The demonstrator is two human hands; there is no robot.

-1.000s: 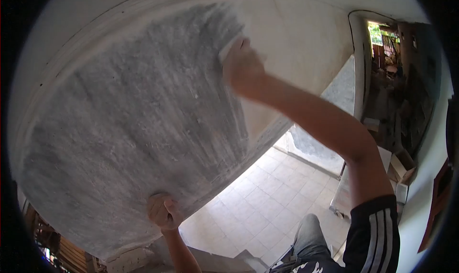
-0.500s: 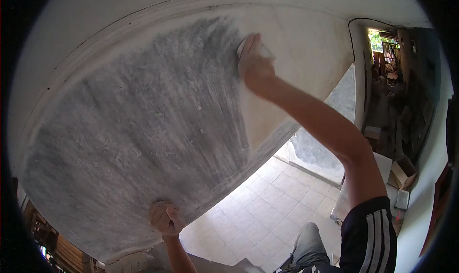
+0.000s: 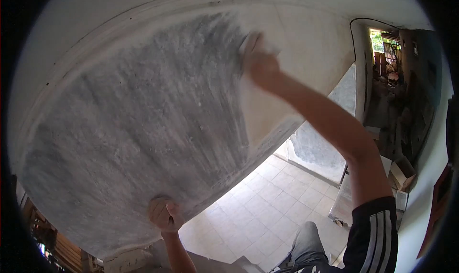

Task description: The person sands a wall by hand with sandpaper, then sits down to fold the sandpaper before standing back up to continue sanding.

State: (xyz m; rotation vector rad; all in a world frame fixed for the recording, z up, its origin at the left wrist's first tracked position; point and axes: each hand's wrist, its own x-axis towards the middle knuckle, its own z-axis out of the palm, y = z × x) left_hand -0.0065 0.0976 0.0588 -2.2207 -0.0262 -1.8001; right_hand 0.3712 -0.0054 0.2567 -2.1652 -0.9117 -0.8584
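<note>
Grey, streaky plaster [image 3: 138, 115] covers much of the wall, with a pale cream area [image 3: 296, 48] at its right. My right hand [image 3: 260, 63] is raised at the border between the two, its fingers wrapped round a thin pale piece [image 3: 246, 42] pressed to the wall; motion blurs it, and what the piece is cannot be made out. Low on the grey plaster, near the wall's bottom edge, my left hand [image 3: 165, 214] is closed against the surface. Whatever it holds is hidden behind the fingers, where only a dark rim shows.
Below the wall lies a tiled floor [image 3: 267, 201]. An open cardboard box [image 3: 403, 171] stands at the right, near a passage [image 3: 387, 101] with cluttered items. Wooden slats [image 3: 71, 249] show at the lower left. A dark cable [image 3: 352, 34] runs along the upper right wall.
My right hand has moved rightward and slightly up along the wall since the first frame, then only a little since the second. My left hand stays at nearly the same low spot.
</note>
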